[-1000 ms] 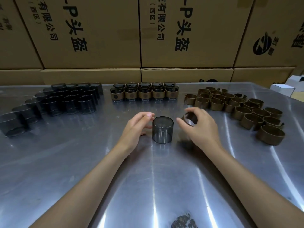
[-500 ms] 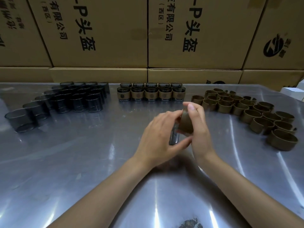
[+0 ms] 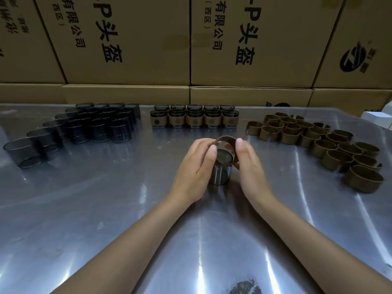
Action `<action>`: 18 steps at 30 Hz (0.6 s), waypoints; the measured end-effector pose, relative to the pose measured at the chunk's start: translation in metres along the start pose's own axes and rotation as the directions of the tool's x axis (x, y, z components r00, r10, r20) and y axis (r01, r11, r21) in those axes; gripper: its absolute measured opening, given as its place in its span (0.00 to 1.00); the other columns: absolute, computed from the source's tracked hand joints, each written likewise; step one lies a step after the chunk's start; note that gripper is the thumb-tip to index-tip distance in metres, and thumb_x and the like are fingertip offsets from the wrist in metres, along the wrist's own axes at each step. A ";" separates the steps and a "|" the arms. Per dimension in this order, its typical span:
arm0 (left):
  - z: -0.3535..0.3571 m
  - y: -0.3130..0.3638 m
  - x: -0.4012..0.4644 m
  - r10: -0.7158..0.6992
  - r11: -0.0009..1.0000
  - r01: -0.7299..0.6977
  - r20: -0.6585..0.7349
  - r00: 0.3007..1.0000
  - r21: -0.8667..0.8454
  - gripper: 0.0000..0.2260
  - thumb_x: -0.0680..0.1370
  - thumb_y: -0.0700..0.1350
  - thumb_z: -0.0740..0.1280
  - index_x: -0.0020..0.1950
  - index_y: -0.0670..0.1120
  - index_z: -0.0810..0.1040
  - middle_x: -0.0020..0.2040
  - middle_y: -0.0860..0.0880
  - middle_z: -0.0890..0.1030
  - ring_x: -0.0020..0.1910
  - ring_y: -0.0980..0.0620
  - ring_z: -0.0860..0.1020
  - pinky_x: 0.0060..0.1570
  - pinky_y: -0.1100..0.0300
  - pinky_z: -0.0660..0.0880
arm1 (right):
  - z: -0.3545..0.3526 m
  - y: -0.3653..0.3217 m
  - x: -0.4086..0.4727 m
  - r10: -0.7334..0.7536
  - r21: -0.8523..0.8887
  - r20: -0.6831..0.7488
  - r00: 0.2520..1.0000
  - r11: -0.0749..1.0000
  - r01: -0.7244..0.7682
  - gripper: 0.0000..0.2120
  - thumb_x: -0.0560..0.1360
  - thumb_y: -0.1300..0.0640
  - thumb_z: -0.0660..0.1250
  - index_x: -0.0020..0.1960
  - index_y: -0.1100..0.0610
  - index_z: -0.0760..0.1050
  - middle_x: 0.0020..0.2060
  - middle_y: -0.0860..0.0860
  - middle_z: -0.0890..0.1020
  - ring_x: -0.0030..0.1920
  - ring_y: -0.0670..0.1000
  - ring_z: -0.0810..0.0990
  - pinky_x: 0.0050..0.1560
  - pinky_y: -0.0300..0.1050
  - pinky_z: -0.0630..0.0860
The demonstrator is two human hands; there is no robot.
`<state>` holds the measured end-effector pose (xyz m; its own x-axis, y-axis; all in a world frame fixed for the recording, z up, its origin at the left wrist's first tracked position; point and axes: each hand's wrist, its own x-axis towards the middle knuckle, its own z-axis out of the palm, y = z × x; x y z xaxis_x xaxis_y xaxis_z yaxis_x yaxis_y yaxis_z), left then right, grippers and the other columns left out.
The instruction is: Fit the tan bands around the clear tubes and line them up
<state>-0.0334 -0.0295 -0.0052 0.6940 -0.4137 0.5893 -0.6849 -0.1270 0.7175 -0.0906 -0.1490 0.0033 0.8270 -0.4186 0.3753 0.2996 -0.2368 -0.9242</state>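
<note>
A smoky clear tube (image 3: 220, 174) stands upright on the metal table (image 3: 106, 209) at the centre. A tan band (image 3: 227, 139) sits tilted over the tube's top rim, its near edge lower than its far edge. My left hand (image 3: 195, 168) pinches the band's left side and my right hand (image 3: 250, 166) pinches its right side. At the back centre stand two rows of banded tubes (image 3: 194, 119). Bare tubes (image 3: 84, 126) cluster at the back left. Loose tan bands (image 3: 328, 143) lie at the right.
Stacked cardboard boxes (image 3: 148, 43) with black print wall off the table's far edge. A white box (image 3: 377, 115) sits at the far right edge. A dark stain (image 3: 245, 287) marks the table's near edge.
Both hands brought the tube and band back down from mid-air. The tube now stands on the table, and the band is held over its top by both hands.
</note>
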 end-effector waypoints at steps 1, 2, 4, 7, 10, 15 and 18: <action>0.000 -0.001 0.000 -0.037 0.999 0.037 0.018 0.999 -0.029 0.20 0.82 0.55 0.51 0.62 0.48 0.77 0.59 0.54 0.76 0.60 0.64 0.72 0.60 0.69 0.67 | 0.000 0.003 0.000 0.035 0.014 0.011 0.999 0.999 -0.035 0.14 0.82 0.45 0.52 0.49 0.46 0.75 0.46 0.44 0.81 0.52 0.41 0.79 0.54 0.42 0.73; 0.000 -0.001 0.000 -0.072 0.996 0.074 0.038 0.997 -0.053 0.19 0.83 0.53 0.51 0.63 0.49 0.77 0.60 0.53 0.77 0.61 0.63 0.73 0.63 0.66 0.67 | 0.001 0.005 0.001 0.070 0.012 0.022 0.997 0.997 -0.070 0.14 0.82 0.43 0.51 0.50 0.46 0.73 0.47 0.44 0.81 0.52 0.42 0.79 0.56 0.44 0.73; 0.001 -0.002 0.000 -0.143 0.985 0.151 0.092 0.985 -0.087 0.18 0.84 0.52 0.51 0.65 0.50 0.76 0.62 0.53 0.77 0.63 0.61 0.73 0.68 0.58 0.67 | 0.002 0.011 0.001 0.126 -0.024 0.049 0.991 0.992 -0.125 0.15 0.82 0.41 0.49 0.50 0.46 0.71 0.49 0.45 0.80 0.55 0.45 0.78 0.61 0.49 0.73; 0.001 -0.006 0.003 -0.244 0.945 0.283 0.229 0.942 -0.161 0.26 0.80 0.63 0.50 0.72 0.52 0.70 0.70 0.54 0.73 0.71 0.59 0.67 0.73 0.52 0.61 | 0.002 0.014 0.003 0.149 -0.060 0.062 0.987 0.988 -0.145 0.16 0.81 0.39 0.47 0.51 0.45 0.69 0.50 0.44 0.79 0.55 0.44 0.78 0.62 0.49 0.73; -0.003 -0.009 0.006 -0.336 0.919 0.383 0.321 0.885 -0.093 0.42 0.72 0.74 0.54 0.79 0.50 0.57 0.77 0.56 0.60 0.75 0.61 0.56 0.74 0.59 0.53 | 0.002 0.015 0.005 0.149 -0.073 0.071 0.986 0.987 -0.143 0.16 0.81 0.38 0.46 0.51 0.44 0.69 0.49 0.43 0.79 0.54 0.42 0.77 0.59 0.47 0.73; -0.009 -0.010 0.007 -0.322 0.936 0.350 0.335 0.886 -0.026 0.44 0.69 0.74 0.57 0.78 0.50 0.58 0.75 0.56 0.65 0.75 0.58 0.61 0.74 0.58 0.58 | -0.005 0.015 0.006 0.156 -0.118 0.169 0.973 0.983 -0.137 0.23 0.75 0.31 0.46 0.58 0.44 0.68 0.53 0.41 0.77 0.56 0.40 0.75 0.63 0.47 0.70; -0.009 -0.007 0.007 -0.302 0.943 0.332 0.340 0.890 -0.031 0.42 0.68 0.74 0.57 0.76 0.51 0.63 0.73 0.52 0.70 0.74 0.54 0.65 0.73 0.50 0.61 | -0.018 0.015 0.009 0.149 -0.206 0.318 0.936 0.975 -0.085 0.30 0.75 0.31 0.48 0.70 0.45 0.65 0.64 0.43 0.75 0.65 0.43 0.72 0.71 0.52 0.65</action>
<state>-0.0216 -0.0237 -0.0029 0.7493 -0.6369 0.1814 -0.4084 -0.2289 0.8836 -0.0872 -0.1716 -0.0058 0.9702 -0.1481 0.1917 0.1240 -0.3763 -0.9181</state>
